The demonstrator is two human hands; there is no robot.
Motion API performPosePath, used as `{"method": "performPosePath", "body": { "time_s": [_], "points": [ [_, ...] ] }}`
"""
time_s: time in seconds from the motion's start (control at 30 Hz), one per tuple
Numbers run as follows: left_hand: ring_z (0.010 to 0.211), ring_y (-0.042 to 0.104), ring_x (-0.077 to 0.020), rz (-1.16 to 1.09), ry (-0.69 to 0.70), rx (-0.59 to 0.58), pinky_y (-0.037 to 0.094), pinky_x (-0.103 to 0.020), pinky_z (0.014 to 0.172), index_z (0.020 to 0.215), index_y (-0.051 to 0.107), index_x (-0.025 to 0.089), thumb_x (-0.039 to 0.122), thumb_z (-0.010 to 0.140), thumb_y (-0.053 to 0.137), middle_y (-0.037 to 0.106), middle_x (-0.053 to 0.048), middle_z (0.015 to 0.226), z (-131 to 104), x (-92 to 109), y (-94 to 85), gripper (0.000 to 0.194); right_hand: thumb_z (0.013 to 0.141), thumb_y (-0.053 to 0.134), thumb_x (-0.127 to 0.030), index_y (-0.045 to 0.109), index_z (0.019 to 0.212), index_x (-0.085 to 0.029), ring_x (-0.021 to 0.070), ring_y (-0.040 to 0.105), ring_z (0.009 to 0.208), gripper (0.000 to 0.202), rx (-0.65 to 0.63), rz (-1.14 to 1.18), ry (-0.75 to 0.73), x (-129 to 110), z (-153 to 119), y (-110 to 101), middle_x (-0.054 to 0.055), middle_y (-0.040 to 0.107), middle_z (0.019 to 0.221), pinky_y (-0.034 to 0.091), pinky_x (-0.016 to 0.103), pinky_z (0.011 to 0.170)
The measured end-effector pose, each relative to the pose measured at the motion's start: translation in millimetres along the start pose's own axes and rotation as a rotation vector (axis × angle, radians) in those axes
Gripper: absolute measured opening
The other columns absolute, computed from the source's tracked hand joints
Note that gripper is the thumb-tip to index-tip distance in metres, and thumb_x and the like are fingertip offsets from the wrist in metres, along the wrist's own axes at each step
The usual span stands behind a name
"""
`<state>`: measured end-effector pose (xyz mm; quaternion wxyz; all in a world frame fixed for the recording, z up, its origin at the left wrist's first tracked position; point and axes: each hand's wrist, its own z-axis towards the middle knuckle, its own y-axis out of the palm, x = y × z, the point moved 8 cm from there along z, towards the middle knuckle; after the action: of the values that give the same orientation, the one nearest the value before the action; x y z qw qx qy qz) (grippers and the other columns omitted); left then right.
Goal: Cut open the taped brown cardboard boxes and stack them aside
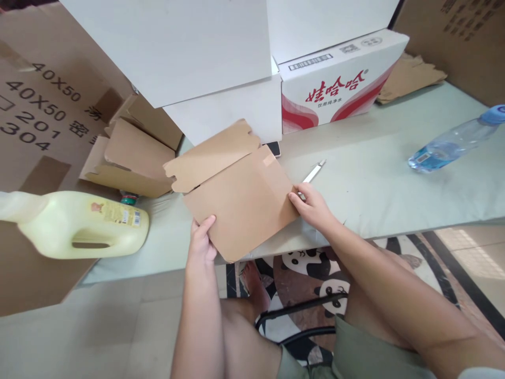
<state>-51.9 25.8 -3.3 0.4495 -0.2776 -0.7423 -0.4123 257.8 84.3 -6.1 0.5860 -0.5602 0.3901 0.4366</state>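
A flat piece of brown cardboard (244, 202) is held over the front edge of the pale green table, tilted, with a notched flap (215, 158) along its far side. My left hand (203, 239) pinches its near left edge, thumb on top. At the right edge my right hand (311, 205) grips the same cardboard with thumb and fingers. A strip of clear tape (270, 160) lies near its upper right corner. Just beyond my right hand, a white utility knife (314, 171) rests on the table. A dark phone-like object (273, 149) is partly hidden behind the flap.
White boxes (224, 113) and a red-and-white water carton (335, 84) stand at the back. On the left are a yellowish jug (87, 223) lying on its side and folded cardboard (134, 152). A water bottle (453, 142) lies right on the table (379, 184).
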Motion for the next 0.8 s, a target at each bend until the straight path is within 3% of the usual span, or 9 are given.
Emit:
{"method": "performPosePath", "body": {
  "time_s": [0.07,0.13,0.23,0.3,0.4,0.5,0.6,0.7,0.8],
  "points": [
    [0.078,0.073,-0.0182,-0.004,0.029,-0.005,0.059,-0.026,0.074,0.103,0.071,0.020,0.022,0.054,0.090,0.078,-0.004,0.088,-2,3,3.3,0.053,0.079,0.066,-0.042,0.062,0.109,-0.024,0.0221,0.061,0.094,0.036,0.022,0.138,0.055,4,-1,-2,0.009,0.062,0.112,0.048,0.034,0.075],
    [0.084,0.074,-0.0198,-0.012,0.034,-0.039,0.059,-0.028,0.077,0.106,0.070,0.020,0.022,0.055,0.090,0.079,-0.005,0.092,-3,5,5.7,0.055,0.076,0.071,-0.045,0.057,0.123,-0.026,0.0198,0.064,0.089,0.052,-0.042,0.303,0.181,12,-2,3,0.007,0.065,0.113,0.050,0.033,0.074],
    [0.084,0.075,-0.0217,-0.021,-0.029,-0.034,0.061,-0.031,0.078,0.101,0.072,0.019,0.022,0.056,0.089,0.079,-0.006,0.094,-2,2,1.9,0.048,0.077,0.070,-0.053,0.065,0.099,-0.020,0.0168,0.061,0.074,0.040,-0.188,0.390,0.260,14,-5,14,0.002,0.068,0.085,0.047,0.029,0.067],
    [0.079,0.075,-0.0219,0.010,-0.093,0.005,0.062,-0.032,0.075,0.096,0.073,0.018,0.024,0.059,0.088,0.079,-0.007,0.093,-2,-3,-2.4,0.040,0.076,0.071,-0.054,0.065,0.080,-0.018,0.0147,0.057,0.068,0.036,-0.182,0.386,0.234,10,-5,12,0.001,0.065,0.075,0.043,0.027,0.062],
    [0.077,0.075,-0.0219,0.024,-0.124,0.047,0.063,-0.033,0.075,0.097,0.073,0.016,0.025,0.065,0.086,0.079,-0.008,0.094,0,-8,-3.7,0.035,0.073,0.073,-0.056,0.067,0.085,-0.021,0.0139,0.059,0.065,0.038,-0.127,0.579,0.228,4,-6,8,0.000,0.065,0.074,0.044,0.026,0.058],
    [0.084,0.075,-0.0205,-0.044,-0.088,0.060,0.062,-0.033,0.081,0.103,0.072,0.017,0.026,0.072,0.083,0.079,-0.007,0.100,0,-11,1.9,0.034,0.068,0.079,-0.054,0.066,0.094,-0.022,0.0132,0.061,0.059,0.043,-0.227,0.737,0.219,-4,-12,16,-0.001,0.065,0.071,0.045,0.026,0.055],
    [0.089,0.074,-0.0196,-0.050,-0.088,0.035,0.061,-0.030,0.082,0.106,0.072,0.020,0.024,0.071,0.083,0.078,-0.006,0.105,-3,-17,12.1,0.037,0.069,0.079,-0.054,0.063,0.076,-0.019,0.0099,0.052,0.045,0.039,-0.325,0.668,0.256,-2,-24,30,-0.002,0.058,0.055,0.036,0.024,0.045],
    [0.093,0.074,-0.0242,-0.102,-0.126,-0.007,0.060,-0.035,0.084,0.106,0.073,0.020,0.039,0.075,0.077,0.078,-0.007,0.104,-6,-22,22.4,0.036,0.068,0.078,-0.057,0.058,0.070,-0.018,0.0046,0.034,0.037,0.043,-0.225,0.722,0.295,1,-32,35,-0.004,0.054,0.053,0.023,0.023,0.037],
    [0.088,0.074,-0.0255,-0.248,-0.122,-0.083,0.059,-0.037,0.080,0.098,0.072,0.018,0.059,0.084,0.055,0.076,-0.009,0.098,-7,-18,31.5,0.047,0.063,0.080,-0.056,0.054,0.072,-0.020,0.0023,0.026,0.038,0.045,-0.090,0.810,0.278,-6,-36,27,-0.006,0.051,0.055,0.019,0.022,0.036]
  ]
}}
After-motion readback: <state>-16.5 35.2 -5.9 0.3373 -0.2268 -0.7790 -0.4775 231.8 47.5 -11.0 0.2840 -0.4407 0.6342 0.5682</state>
